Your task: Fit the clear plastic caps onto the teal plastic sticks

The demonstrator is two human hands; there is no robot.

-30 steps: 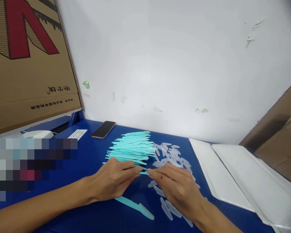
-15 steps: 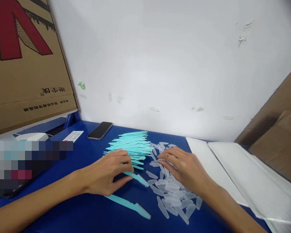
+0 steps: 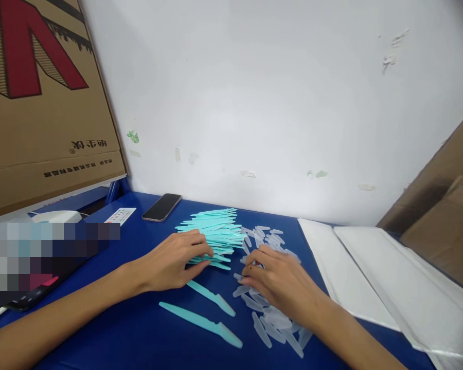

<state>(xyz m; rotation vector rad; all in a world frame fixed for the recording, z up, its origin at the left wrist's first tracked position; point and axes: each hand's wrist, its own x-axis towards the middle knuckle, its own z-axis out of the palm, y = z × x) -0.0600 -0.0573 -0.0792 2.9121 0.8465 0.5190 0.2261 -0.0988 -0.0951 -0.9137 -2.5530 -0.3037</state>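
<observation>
- Bench point(image 3: 131, 344): smooth, so bumps could start sliding.
- Clear plastic pieces point(image 3: 278, 316) sprawl under the right hand point(image 3: 273, 272); cannot tell whether its curled grip pinches one; overlaps could lift two.
- Turquoise pile point(image 3: 212, 225), loosely stacked: the left hand point(image 3: 173, 261), grip spread at its near edge, could drag neighbours.
- Two turquoise pieces point(image 3: 200, 319) lie nearer; careless reaching could scatter them.

Left hand point(image 3: 175, 259) and right hand point(image 3: 278, 275) palm-down, apart, fingers bent.

1 head-worn camera looks down across the table point(image 3: 116, 339).
</observation>
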